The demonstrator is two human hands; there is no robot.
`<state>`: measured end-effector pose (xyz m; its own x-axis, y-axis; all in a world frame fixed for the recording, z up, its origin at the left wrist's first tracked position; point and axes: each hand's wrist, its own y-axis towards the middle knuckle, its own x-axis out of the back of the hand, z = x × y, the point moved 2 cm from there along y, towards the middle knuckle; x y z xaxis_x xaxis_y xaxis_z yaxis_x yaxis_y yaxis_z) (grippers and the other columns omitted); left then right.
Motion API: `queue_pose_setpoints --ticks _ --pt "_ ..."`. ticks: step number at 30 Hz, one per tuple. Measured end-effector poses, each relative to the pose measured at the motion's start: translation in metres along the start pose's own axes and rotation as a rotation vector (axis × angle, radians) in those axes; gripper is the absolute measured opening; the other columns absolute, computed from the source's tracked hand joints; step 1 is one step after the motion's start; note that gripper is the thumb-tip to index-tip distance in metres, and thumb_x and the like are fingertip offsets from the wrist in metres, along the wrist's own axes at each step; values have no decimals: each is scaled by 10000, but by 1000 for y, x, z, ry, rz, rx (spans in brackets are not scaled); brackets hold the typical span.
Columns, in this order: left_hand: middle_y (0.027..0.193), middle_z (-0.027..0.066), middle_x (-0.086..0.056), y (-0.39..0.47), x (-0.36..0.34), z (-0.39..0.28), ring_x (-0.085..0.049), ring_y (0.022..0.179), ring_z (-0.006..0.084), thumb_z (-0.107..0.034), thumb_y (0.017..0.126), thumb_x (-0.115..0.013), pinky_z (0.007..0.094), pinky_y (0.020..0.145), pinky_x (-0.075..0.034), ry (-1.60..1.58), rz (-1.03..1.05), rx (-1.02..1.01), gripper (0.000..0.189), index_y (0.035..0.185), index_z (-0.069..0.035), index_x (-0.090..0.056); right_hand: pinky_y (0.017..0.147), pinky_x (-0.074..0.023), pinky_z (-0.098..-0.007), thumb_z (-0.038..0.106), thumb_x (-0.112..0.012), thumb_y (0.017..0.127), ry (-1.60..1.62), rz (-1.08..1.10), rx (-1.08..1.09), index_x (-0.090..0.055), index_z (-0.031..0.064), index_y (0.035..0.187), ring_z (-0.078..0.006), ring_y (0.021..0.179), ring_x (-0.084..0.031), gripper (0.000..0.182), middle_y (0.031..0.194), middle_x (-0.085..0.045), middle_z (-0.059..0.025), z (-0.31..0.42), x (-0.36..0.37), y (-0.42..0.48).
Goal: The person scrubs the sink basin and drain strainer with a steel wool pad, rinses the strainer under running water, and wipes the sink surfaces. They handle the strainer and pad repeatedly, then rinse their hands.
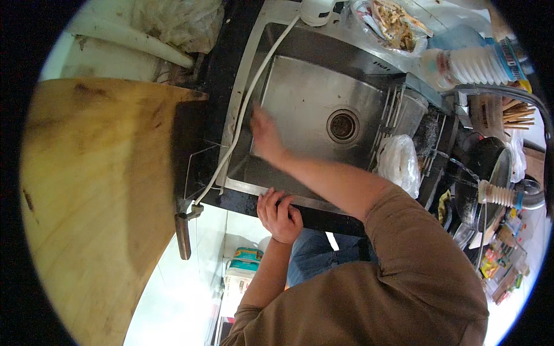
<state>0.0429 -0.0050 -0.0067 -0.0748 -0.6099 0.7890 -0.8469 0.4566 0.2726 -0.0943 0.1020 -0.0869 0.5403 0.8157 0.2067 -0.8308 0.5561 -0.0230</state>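
Note:
My right hand (266, 136) is inside the stainless steel sink (303, 99), low against its left wall. Motion blurs its fingers, so whether it holds anything is unclear. A round drain (343, 125) sits in the sink floor, to the right of that hand. My left hand (280, 216) rests with bent, slightly spread fingers on the sink's front edge and holds nothing visible. Past my right hand, a white hose (247, 97) runs along the left side of the sink.
A wooden board (99, 173) stands at left, near a dark handle (182, 235). On the right are a wire rack (391, 108), a clear plastic bag (399, 162), a black pan (487, 181) and a running tap with a bellows spout (497, 193). Bagged scraps (400, 26) lie behind.

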Motion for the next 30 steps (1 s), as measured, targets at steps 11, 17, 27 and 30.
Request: queue_pose_setpoints --ticks 11,17,27,30 --pt "1008 110 -544 -2 -4 1 -489 1071 321 -47 685 -494 513 949 -322 4 4 31 210 874 -89 -577 1073 -206 -368 -14 -407 859 163 69 -55 -256 0 1362 -342 1289 -284 525 1366 -324 -232 -8 -7 7" --pt "1006 106 -544 -4 -2 2 -488 1074 320 -53 677 -495 517 957 -309 4 4 35 221 877 -90 -580 950 -339 -418 24 -392 866 40 22 -327 -383 -41 1240 -374 1113 -432 380 1213 -437 -253 -33 3 73" --pt "1028 99 -539 -3 -5 1 -485 1074 323 -60 683 -495 521 958 -306 4 5 40 217 879 -98 -579 884 -400 -435 112 -474 868 -225 202 -237 -478 5 1157 -384 1027 -511 308 1070 -544 -254 -75 -3 13" --pt "1029 99 -540 -2 -3 0 -484 1079 323 -57 682 -500 523 956 -308 15 0 32 220 883 -98 -579 997 -328 -430 75 -495 822 -241 345 -128 -317 -33 1300 -420 1157 -415 522 1236 -422 -291 -61 -9 -23"
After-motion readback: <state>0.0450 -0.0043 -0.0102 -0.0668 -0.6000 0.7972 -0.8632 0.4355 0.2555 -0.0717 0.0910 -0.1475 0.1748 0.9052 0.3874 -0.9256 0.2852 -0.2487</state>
